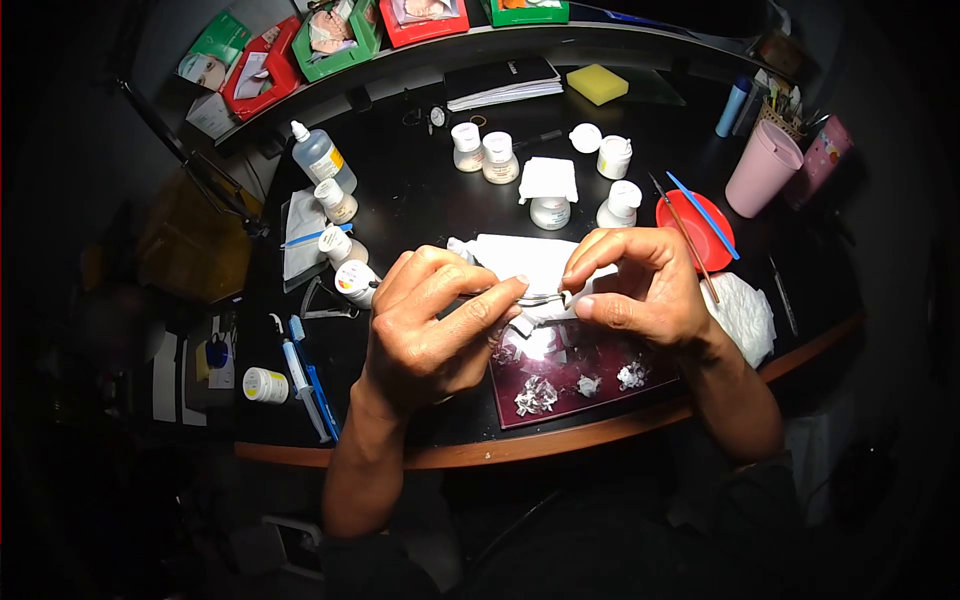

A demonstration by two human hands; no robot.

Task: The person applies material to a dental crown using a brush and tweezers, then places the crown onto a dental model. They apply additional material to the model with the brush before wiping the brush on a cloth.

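I'm watching the left hand (430, 320) pinching a slim tool (540, 297), a small pale piece (567, 298) sitting at its tip; the right hand (645, 295) is curving thumb and forefinger around that, touching or not I can't tell. Mat (650, 395) and desk edge (560, 447) are lying nearer than the grip; jar (550, 213) beyond, bowl (702, 240) rightward are bounding my room.

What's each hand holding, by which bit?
The left hand grips a metal tool by its shaft; whether the right hand holds the whitish piece at the tool's tip is unclear.
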